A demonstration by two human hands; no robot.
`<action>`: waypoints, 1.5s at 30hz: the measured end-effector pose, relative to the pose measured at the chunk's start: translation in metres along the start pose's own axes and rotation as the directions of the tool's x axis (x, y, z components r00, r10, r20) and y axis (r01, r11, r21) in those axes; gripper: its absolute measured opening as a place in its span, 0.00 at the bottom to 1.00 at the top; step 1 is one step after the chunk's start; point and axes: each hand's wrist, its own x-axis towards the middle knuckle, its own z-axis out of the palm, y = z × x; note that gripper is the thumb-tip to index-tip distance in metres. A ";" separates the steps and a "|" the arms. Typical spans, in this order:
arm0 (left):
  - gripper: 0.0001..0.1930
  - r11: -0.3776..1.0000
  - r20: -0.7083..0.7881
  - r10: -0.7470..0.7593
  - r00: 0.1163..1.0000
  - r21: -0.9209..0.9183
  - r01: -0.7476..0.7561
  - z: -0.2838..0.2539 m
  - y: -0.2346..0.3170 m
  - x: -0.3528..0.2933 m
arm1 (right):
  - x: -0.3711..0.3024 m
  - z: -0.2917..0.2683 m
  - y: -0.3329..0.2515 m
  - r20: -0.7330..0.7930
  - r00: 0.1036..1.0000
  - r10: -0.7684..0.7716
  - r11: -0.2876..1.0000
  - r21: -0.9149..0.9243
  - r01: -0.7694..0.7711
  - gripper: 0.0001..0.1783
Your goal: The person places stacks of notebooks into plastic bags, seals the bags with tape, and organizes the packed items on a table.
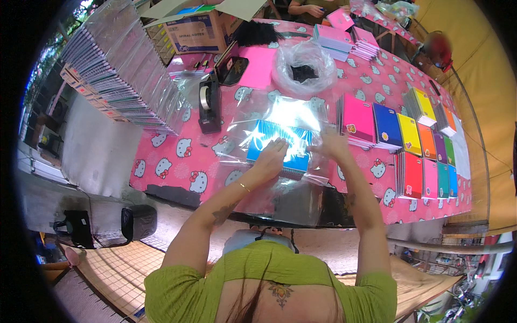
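A table (177, 161) covered by a pink cartoon-cat cloth is seen filling the middle of the view. Along its left edge a long stack of bagged notebooks (116, 75) is laid, and a cardboard box (196, 29) is set at the far left corner. Toward the right edge, rows of spiral notebooks (401, 134) in pink, blue, yellow, orange, purple, green and red are lined up side by side. A clear plastic bag (280, 156) is spread near the middle of the near edge, with its loose end hanging over that edge, and a blue notebook (277, 140) is seen partly inside it. The left hand (272, 153) is pressed flat, fingers spread, on the plastic over the blue notebook. The right hand (331, 144) is closed on the bag's right side, just beside the notebook, pinching the film. Behind the bag, a crumpled clear bag holding dark small items (304, 67) is placed, and a black tape dispenser (209, 105) is stood to the left of the plastic bag.
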 end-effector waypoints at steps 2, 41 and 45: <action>0.19 1.000 -0.010 0.011 1.000 0.009 -0.010 -0.001 0.003 -0.004 | -0.034 -0.022 -0.030 -0.109 0.994 0.020 0.998 0.059 -0.014 0.53; 0.08 0.435 -0.368 -0.881 0.297 -0.876 0.209 -0.087 -0.156 -0.061 | -0.069 0.048 -0.085 -0.389 0.896 -0.212 0.976 -0.035 0.216 0.38; 0.06 0.209 -0.152 -0.955 0.254 -0.954 0.216 -0.082 -0.136 -0.083 | -0.069 0.042 -0.084 -0.424 0.870 -0.251 0.965 -0.034 0.262 0.37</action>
